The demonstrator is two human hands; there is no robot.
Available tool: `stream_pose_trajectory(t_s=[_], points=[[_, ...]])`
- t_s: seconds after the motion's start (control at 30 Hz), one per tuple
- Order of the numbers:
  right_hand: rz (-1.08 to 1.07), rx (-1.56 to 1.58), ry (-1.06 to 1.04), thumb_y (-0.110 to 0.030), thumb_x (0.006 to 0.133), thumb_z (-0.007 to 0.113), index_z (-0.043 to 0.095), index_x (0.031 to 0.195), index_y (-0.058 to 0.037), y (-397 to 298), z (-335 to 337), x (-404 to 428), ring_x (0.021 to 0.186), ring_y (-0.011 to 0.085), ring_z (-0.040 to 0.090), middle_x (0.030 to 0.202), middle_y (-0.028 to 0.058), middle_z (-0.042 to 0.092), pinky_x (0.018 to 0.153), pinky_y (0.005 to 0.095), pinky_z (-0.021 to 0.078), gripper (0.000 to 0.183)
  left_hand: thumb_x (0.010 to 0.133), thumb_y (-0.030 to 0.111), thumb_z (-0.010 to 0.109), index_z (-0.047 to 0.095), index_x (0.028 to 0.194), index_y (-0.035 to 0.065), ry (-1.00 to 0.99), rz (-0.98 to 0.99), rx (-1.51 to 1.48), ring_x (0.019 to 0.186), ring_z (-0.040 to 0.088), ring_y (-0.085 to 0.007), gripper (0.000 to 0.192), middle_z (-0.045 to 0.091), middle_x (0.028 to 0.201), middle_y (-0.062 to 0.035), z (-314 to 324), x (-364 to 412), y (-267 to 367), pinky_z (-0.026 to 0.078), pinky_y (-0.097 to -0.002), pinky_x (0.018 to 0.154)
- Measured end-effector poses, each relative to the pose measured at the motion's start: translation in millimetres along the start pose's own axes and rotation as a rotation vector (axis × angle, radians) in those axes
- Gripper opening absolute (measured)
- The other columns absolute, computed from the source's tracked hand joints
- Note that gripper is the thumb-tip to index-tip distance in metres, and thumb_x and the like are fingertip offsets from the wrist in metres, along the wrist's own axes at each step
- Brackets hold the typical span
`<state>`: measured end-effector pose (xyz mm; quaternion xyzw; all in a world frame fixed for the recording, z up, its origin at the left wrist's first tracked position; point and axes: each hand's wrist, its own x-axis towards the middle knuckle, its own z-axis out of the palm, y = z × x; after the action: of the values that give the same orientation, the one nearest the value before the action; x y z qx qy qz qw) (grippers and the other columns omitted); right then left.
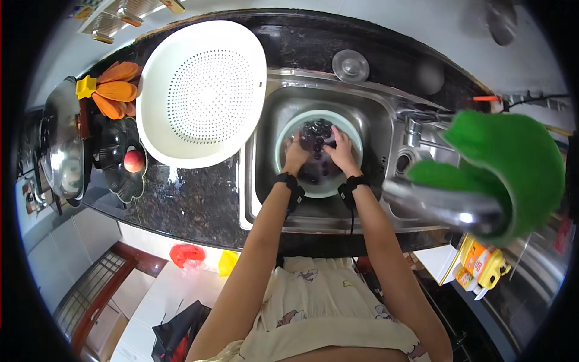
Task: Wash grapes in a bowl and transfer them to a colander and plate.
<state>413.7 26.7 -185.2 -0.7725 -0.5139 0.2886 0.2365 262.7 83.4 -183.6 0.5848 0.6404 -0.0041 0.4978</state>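
Observation:
A pale green basin [357, 135] stands in the left bowl of a stainless steel sink [316, 92]. It holds purple-tinted water and dark round fruits [319, 135] that look like grapes. My left hand [296, 151] dips into the basin's left side, its fingers partly under the water. On the right side, my right hand [340, 150] reaches in among the fruits with its fingers spread. Whether the left fingers hold any fruit is hidden by the water. Both wrists carry black bands with small devices.
A white colander [151, 90] lies on the dark stone counter left of the sink. Beyond it are a dark glass bowl [118, 167] with a peach-like fruit [134, 160] and a pan lid [65, 140]. A faucet [443, 201] and green cloth-like item [533, 167] stand at right. A clear lid [351, 66] sits behind.

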Motion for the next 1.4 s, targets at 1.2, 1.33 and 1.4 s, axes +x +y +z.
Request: stream_pose_trajectory(t_s=[1.2,1.33,1.4], points=[[0.289,-0.283,-0.540,-0.018,0.055,0.076,0.032,0.114,-0.0001,-32,-2,-24,0.107,0.0485,0.034,0.124,0.0248,0.025,0.087,0.0469,0.0360,0.076,0.046,0.026,0.081,0.012,0.130,0.0084,-0.174,0.043,0.587,0.107,0.043,-0.0374,0.110,0.033,0.125,-0.0167,-5,-22,3,0.045,-0.0410,0.079],[0.307,-0.249,-0.405,-0.019,0.065,0.069,0.038,0.107,0.0027,-11,7,-35,0.103,0.0447,0.041,0.114,0.0282,0.039,0.084,0.0432,0.0382,0.057,0.056,0.031,0.075,0.038,0.113,-0.0053,-0.235,-0.032,0.421,0.089,0.056,-0.0343,0.077,0.055,0.098,-0.0203,-4,-30,-6,0.046,-0.0367,0.075],[0.562,0.051,-0.339,-0.018,0.074,0.060,0.045,0.100,0.0046,-18,5,-32,0.097,0.0404,0.048,0.097,0.0275,0.051,0.080,0.0411,0.0395,0.037,0.062,0.030,0.071,0.047,0.105,-0.0062,-0.240,-0.021,0.315,0.087,0.057,-0.0337,0.061,0.058,0.090,-0.0210,-2,-29,-16,0.046,-0.0371,0.075]])
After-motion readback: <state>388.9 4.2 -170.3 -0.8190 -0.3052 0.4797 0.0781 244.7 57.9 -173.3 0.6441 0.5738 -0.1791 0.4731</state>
